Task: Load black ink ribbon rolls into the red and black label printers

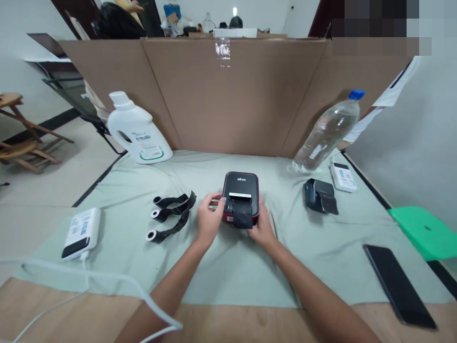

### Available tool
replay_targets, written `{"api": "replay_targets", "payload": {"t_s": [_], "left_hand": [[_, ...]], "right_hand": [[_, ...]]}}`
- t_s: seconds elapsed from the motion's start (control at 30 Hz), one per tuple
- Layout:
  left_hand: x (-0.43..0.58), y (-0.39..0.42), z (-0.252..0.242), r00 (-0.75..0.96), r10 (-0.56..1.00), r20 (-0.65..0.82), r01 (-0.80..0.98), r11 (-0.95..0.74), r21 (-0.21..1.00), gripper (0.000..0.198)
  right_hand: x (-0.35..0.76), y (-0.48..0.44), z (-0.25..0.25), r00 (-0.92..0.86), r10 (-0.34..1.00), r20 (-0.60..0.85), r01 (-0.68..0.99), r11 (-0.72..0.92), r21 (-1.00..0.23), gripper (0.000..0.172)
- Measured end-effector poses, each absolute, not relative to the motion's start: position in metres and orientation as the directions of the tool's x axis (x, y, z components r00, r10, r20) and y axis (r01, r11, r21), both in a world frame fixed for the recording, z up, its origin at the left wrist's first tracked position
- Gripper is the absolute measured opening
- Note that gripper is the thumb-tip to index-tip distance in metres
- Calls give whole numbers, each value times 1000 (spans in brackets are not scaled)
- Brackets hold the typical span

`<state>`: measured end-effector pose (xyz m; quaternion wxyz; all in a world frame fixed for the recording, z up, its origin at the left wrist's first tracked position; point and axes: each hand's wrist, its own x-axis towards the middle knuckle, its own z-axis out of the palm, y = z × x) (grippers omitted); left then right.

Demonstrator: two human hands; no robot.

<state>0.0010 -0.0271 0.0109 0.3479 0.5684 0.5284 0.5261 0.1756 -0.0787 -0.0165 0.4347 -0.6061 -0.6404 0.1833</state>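
Note:
A small black label printer [241,183] with a red edge is in the middle of the cloth. A dark strip [243,213] hangs from the slot at its front. My left hand [210,216] grips its left side, with the thumb near the front corner. My right hand [263,224] holds the right side, its fingers partly hidden behind the printer. Several small rolls of black tape [167,214] with white cores lie partly unrolled to the left of my left hand. At the right is another small black device [319,195] with a dark strip coming out.
A white jug [141,133] and a water bottle [326,131] stand before a cardboard screen [232,100]. White power banks lie at left [82,233] and far right [343,176]. A phone [399,286] rests front right. A white cable [117,275] crosses the front left.

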Motion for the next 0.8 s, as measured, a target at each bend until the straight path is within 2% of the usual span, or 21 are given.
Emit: {"api": "replay_targets", "payload": {"t_s": [0.07, 0.17, 0.3, 0.8], "left_hand": [[0, -20, 15, -64, 979, 194, 222, -175, 959, 12], [-2, -14, 20, 35, 991, 130, 225, -135, 965, 28], [-6, -11, 24, 139, 987, 82, 233, -113, 966, 32], [-20, 7, 29, 340, 938, -63, 306, -47, 951, 31]], "right_hand": [[175, -79, -16, 125, 929, 348, 591, 213, -778, 94], [175, -79, -16, 132, 926, 354, 575, 219, -788, 95], [175, -79, -15, 129, 935, 331, 570, 203, -796, 95], [178, -75, -24, 114, 901, 420, 483, 319, -815, 89]]}}
